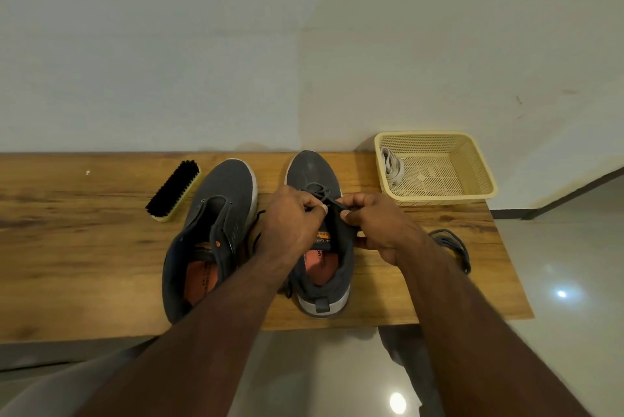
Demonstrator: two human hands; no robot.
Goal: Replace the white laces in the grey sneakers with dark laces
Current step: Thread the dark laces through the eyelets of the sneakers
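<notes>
Dark lace (325, 197) is pinched by both hands over the right grey sneaker (317, 180), left hand (293, 220) and right hand (380, 224) each grasping a strand. Left grey sneaker (216, 214) stands beside, unlaced. Another dark lace (454, 244) lies on the surface (84, 247); white laces (393, 166) lie in the basket (472, 163), brush (174, 190) at left.

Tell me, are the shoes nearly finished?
Halfway. White laces already lie in the basket. Both hands, left and right, pinch a dark lace on the right sneaker. The left sneaker has none; its spare lace waits.
</notes>
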